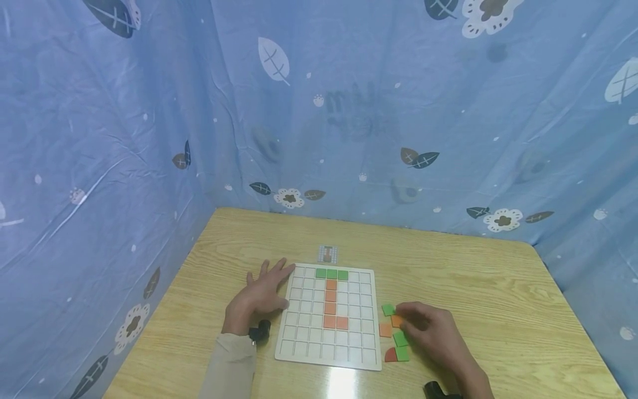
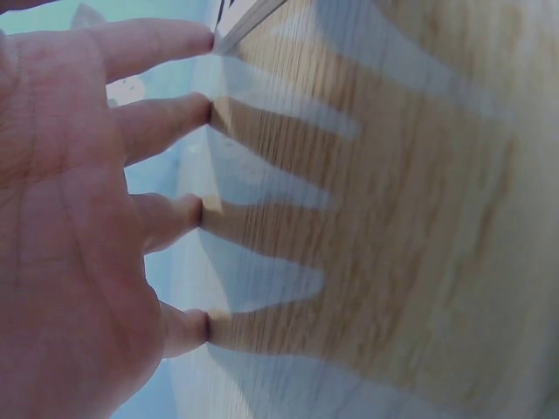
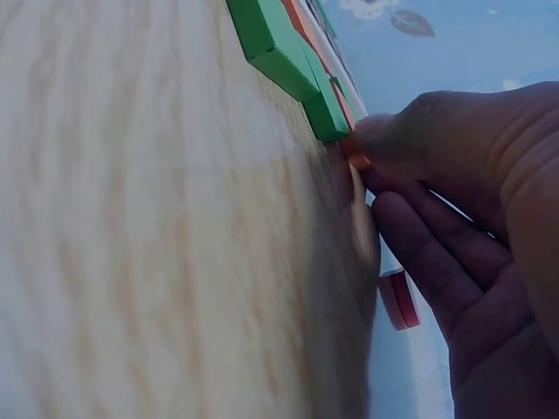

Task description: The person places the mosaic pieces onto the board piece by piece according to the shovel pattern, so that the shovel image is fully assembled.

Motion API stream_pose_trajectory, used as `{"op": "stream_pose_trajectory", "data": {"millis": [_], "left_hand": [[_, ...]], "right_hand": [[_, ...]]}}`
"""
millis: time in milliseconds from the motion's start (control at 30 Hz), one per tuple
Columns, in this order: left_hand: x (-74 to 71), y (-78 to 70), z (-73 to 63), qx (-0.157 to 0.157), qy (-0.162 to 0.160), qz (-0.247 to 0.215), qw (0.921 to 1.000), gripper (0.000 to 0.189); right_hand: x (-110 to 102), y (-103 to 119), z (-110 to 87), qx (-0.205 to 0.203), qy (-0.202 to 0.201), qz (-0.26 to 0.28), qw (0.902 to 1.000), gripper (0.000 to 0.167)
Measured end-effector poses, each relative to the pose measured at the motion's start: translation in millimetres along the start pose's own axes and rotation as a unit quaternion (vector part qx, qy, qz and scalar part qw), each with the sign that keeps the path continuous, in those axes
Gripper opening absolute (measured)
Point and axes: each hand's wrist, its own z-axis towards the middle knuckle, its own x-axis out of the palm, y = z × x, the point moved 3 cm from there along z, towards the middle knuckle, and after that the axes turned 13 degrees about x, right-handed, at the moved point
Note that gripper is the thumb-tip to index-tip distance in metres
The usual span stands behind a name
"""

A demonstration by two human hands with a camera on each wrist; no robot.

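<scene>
A white grid board (image 1: 299, 354) lies on the table. Its far row holds three green tiles (image 1: 332, 274); several orange tiles (image 1: 330, 308) run down below them, with one beside the lowest. My left hand (image 1: 261, 293) rests with spread fingers at the board's left edge, index fingertip at the far corner and thumb near the side. In the left wrist view its fingertips (image 2: 201, 212) touch the wood. Right of the board, my right hand (image 1: 431, 330) pinches an orange tile (image 1: 396, 321) between thumb and finger, among loose tiles. Green tiles (image 3: 271, 48) stand close to the thumb in the right wrist view.
Beside the board lie loose green tiles (image 1: 401, 338), another orange tile (image 1: 386, 330) and a red quarter-round tile (image 1: 391, 354). A small pattern card (image 1: 327, 254) lies beyond the board. A blue leaf-print curtain (image 1: 349, 111) hangs around the wooden table (image 1: 478, 277).
</scene>
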Motion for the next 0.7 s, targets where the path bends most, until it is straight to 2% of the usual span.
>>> {"op": "stream_pose_trajectory", "data": {"millis": [400,700], "left_hand": [[0.9,1.2,0.6,0.001,0.000,0.002,1.0000,0.096],[1.0,0.8,0.4,0.004,0.000,0.001,1.0000,0.095]], "right_hand": [[0.4,-0.5,-0.6,-0.015,-0.012,-0.014,0.9997,0.036],[-7.1,4.7,-0.8,0.003,-0.017,0.007,0.9998,0.038]]}}
